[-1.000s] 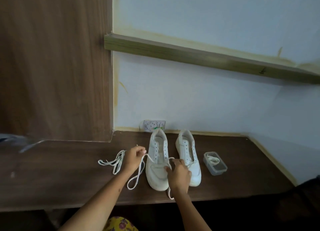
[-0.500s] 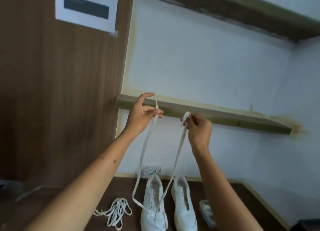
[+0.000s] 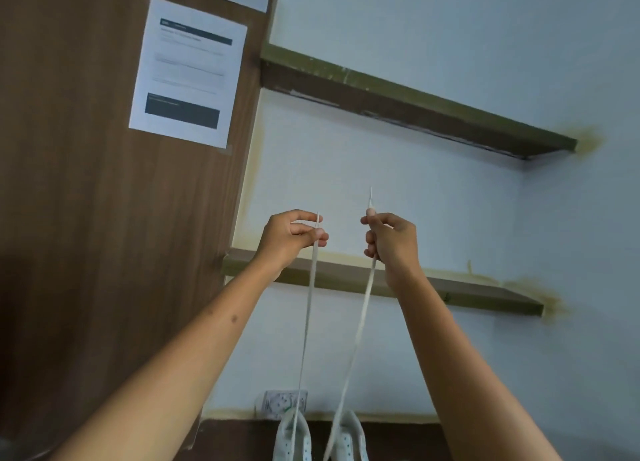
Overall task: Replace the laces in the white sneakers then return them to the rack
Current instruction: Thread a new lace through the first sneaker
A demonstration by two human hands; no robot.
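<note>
Left hand (image 3: 289, 235) and right hand (image 3: 389, 240) raised, each pinching one end of white lace (image 3: 306, 322); both strands taut down to sneakers (image 3: 291, 440) below.

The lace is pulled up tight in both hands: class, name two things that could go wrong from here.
1. The left hand and right hand pinch the lace near its tips; a slip could leave uneven ends.
2. Pulling higher might lift or tip the sneakers below.

Soft, even daylight, no glare. Faint shadows under both shelves (image 3: 415, 107). Dim in lower left corner. Slight blur overall; wide-angle bending near edges; printed sheet (image 3: 188, 72) unreadable.
</note>
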